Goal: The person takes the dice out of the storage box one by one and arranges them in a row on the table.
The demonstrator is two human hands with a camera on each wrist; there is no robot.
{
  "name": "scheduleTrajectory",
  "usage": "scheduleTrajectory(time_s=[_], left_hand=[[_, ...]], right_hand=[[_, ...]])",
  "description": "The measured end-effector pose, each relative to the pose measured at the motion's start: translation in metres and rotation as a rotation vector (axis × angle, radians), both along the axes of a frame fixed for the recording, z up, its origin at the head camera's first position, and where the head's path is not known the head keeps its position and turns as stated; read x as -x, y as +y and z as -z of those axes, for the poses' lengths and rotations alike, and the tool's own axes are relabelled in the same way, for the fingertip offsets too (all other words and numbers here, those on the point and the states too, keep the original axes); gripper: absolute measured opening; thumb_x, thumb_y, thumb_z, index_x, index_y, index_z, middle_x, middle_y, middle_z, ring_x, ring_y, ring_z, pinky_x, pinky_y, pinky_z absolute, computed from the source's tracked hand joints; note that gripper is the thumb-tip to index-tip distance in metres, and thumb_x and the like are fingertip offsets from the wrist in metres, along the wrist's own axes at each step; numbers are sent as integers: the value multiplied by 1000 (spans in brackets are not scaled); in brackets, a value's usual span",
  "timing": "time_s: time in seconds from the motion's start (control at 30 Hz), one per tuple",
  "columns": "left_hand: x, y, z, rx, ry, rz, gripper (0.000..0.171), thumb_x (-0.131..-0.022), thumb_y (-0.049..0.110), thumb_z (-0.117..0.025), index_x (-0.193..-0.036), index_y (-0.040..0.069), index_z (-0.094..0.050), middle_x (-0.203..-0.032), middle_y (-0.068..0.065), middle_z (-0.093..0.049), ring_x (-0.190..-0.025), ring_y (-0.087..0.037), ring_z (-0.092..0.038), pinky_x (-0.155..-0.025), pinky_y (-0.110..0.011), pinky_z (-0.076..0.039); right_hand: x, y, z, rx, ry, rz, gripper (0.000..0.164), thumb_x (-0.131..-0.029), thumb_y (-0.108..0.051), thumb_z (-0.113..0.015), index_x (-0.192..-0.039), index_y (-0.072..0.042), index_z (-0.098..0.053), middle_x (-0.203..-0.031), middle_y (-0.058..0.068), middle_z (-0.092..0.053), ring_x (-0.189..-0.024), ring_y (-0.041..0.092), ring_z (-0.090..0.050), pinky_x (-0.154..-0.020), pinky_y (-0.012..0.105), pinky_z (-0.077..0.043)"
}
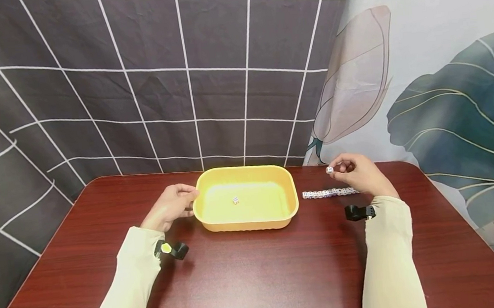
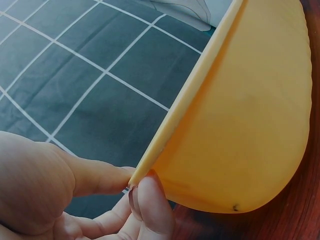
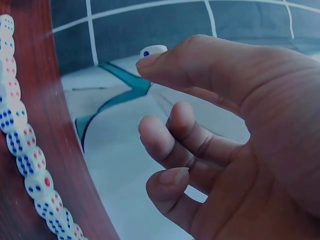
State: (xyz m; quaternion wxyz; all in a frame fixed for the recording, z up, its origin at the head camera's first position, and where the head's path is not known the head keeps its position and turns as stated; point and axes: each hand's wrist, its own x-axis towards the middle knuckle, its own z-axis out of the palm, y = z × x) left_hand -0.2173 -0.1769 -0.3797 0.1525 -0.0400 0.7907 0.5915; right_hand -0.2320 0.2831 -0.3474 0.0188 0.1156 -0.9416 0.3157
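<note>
A yellow plastic basin (image 1: 249, 225) stands on the table, and one white die (image 1: 235, 200) lies on its floor. My left hand (image 1: 171, 206) pinches the basin's left rim; the left wrist view shows thumb and finger on either side of the rim (image 2: 170, 117). Over the table's right side, my right hand (image 1: 360, 173) pinches a single die (image 1: 329, 170) at the fingertips. In the right wrist view this die (image 3: 152, 52) peeks out past the thumb, mostly covered, while the other fingers curl loosely below. Just under that hand runs a row of dice (image 1: 327, 193), its right end partly hidden.
The dark red wooden table (image 1: 259, 277) ends at a back edge close behind the basin. A dark grey cloth with white grid lines (image 1: 219, 97) hangs behind it, and a leaf-patterned cloth (image 1: 462, 118) hangs at the right. Each wrist wears a black strap.
</note>
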Motion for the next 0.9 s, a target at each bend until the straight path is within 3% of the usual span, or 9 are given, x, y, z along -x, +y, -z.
scheduleTrajectory(time_s=[0.4,0.67,0.9], left_hand=[[1,0,1,8,-9,-4,36,-104,13,-55,-132,-9,-51,-100,-9,-64,-78,-11,-63,-70,-23,-60],[1,0,1,-11,-15,-6,36,-104,13,-56,-132,-9,-50,-99,-9,-65,-77,-11,-63,-67,-20,-58],[0,0,1,-18,-9,1,37,-104,13,-56,-133,-10,-49,-99,-9,-67,-78,-10,-63,-66,-20,-58]], right_hand=[[-8,29,6,-25,2,78,15,-94,-13,-70,-109,-9,-71,-86,5,-56,-78,13,-51,-64,25,-45],[-14,48,16,-43,20,179,18,-95,-19,-71,-110,-9,-71,-87,7,-57,-77,13,-51,-64,26,-44],[-17,60,26,-37,4,273,24,-96,-25,-70,-111,-6,-69,-78,3,-53,-69,13,-47,-58,28,-40]])
